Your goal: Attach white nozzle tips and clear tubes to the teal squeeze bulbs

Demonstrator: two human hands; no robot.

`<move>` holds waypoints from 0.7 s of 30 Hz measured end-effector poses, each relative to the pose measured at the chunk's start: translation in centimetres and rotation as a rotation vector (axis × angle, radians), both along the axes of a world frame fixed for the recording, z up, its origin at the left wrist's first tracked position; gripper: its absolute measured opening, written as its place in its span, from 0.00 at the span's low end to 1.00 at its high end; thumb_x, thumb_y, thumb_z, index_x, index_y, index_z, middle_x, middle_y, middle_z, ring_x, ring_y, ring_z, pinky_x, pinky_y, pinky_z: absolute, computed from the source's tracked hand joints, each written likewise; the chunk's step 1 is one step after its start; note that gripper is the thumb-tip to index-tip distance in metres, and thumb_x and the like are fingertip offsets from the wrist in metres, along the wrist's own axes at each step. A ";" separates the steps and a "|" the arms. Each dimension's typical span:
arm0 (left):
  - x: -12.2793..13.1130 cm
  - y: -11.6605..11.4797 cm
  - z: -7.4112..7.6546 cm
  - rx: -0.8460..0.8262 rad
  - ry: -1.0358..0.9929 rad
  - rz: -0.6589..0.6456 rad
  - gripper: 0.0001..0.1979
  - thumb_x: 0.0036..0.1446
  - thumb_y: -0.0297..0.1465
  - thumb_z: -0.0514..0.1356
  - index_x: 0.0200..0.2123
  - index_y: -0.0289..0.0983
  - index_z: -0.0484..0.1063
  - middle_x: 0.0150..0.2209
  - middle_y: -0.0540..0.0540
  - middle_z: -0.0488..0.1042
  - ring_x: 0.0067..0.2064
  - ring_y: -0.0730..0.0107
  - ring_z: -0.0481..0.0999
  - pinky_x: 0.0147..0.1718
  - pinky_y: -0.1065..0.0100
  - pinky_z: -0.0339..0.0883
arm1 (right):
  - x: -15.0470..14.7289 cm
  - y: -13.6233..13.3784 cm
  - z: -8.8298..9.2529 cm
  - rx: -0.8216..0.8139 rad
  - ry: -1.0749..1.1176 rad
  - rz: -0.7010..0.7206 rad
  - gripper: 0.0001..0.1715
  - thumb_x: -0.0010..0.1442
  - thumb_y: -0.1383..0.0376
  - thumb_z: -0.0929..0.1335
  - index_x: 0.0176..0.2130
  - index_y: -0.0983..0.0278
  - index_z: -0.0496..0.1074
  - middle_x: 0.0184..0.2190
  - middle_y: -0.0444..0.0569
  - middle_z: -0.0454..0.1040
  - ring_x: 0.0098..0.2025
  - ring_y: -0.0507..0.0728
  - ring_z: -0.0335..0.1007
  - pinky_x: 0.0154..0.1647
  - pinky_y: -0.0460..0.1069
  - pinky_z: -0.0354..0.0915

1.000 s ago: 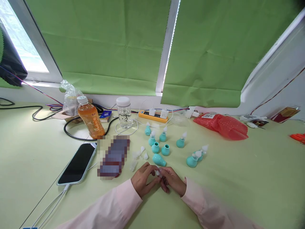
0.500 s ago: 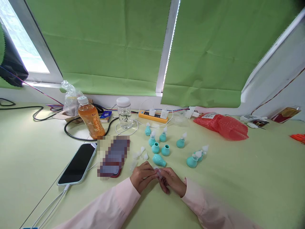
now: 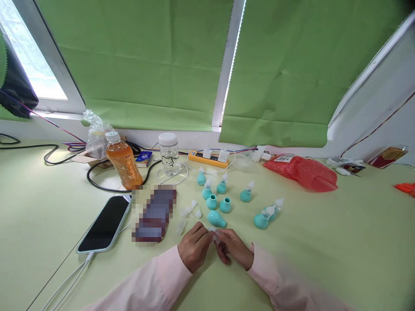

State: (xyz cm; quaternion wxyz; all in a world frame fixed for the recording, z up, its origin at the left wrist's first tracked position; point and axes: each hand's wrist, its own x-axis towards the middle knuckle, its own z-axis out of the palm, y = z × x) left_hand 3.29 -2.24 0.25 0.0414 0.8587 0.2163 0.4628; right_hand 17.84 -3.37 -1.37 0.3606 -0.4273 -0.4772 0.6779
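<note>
My left hand (image 3: 195, 247) and my right hand (image 3: 234, 249) meet at the near middle of the table. Both have their fingertips closed on a small translucent plastic piece (image 3: 215, 236), partly covered by the fingers. Just beyond them a teal squeeze bulb (image 3: 216, 219) lies on its side. Two upright teal bulbs, a left one (image 3: 212, 202) and a right one (image 3: 225, 205), show open necks. Several others carry whitish nozzle tips, such as the bulb on the right (image 3: 261, 220) and another farther back (image 3: 245, 194). Loose translucent pieces (image 3: 182, 226) and a white tip (image 3: 198, 213) lie left of the bulbs.
At left are a phone (image 3: 104, 224) on a cable and a pixelated phone-like object (image 3: 155, 214). Behind stand an orange drink bottle (image 3: 123, 162), a clear jar (image 3: 169, 155) and a yellow power strip (image 3: 207, 158). A red plastic package (image 3: 301, 172) lies back right.
My left hand's fingers have curled in more tightly, and the hand sits slightly lower. My right hand stays nearly in place, and the small piece remains between both hands.
</note>
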 end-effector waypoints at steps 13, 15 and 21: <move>0.0 -0.2 0.4 -0.395 -0.092 0.007 0.08 0.53 0.26 0.48 0.27 0.34 0.65 0.22 0.46 0.67 0.27 0.70 0.65 0.25 0.71 0.60 | 0.1 -0.1 0.2 0.016 -0.022 0.042 0.23 0.48 0.48 0.59 0.20 0.65 0.57 0.05 0.36 0.58 0.06 0.45 0.50 0.06 0.40 0.46; 0.0 -0.2 0.5 -0.438 -0.085 0.008 0.08 0.53 0.26 0.48 0.26 0.34 0.65 0.22 0.46 0.68 0.27 0.70 0.65 0.25 0.70 0.60 | 0.1 -0.1 0.2 0.019 -0.025 0.043 0.23 0.48 0.48 0.59 0.20 0.65 0.57 0.05 0.37 0.58 0.06 0.45 0.50 0.06 0.40 0.46; -0.1 -0.3 0.8 -0.572 -0.084 0.027 0.09 0.53 0.27 0.47 0.26 0.34 0.65 0.22 0.46 0.67 0.26 0.71 0.66 0.25 0.70 0.61 | 0.1 0.0 0.2 0.029 -0.020 0.047 0.23 0.48 0.48 0.59 0.20 0.65 0.57 0.05 0.36 0.58 0.06 0.45 0.51 0.06 0.39 0.46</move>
